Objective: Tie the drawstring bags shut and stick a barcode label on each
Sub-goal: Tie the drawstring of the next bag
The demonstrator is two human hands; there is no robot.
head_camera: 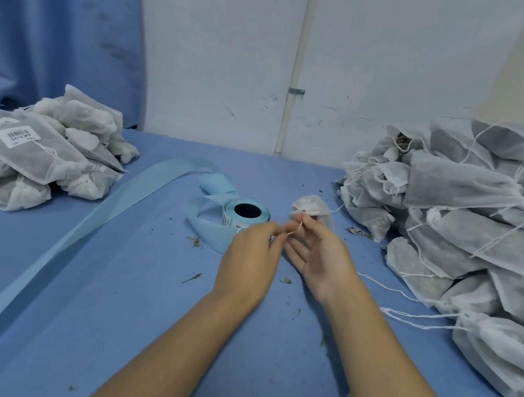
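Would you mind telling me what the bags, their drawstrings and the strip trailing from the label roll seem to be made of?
The bags look like thin non-woven fabric, matte white and semi-sheer: dark contents show through. The drawstrings seem thin white cord, cotton or synthetic; too fine to tell. The strip looks like smooth pale-blue release paper, curling loosely by the label roll.

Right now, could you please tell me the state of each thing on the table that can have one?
left hand, pinching the drawstring.
right hand, pinching the drawstring.
drawstring, held between both hands.
small bag, mouth gathered, no label visible.
left pile, bags tied, top one labelled.
right pile, strings loose, one bag gaping open.
label roll, partly unwound, backing strip trailing left.
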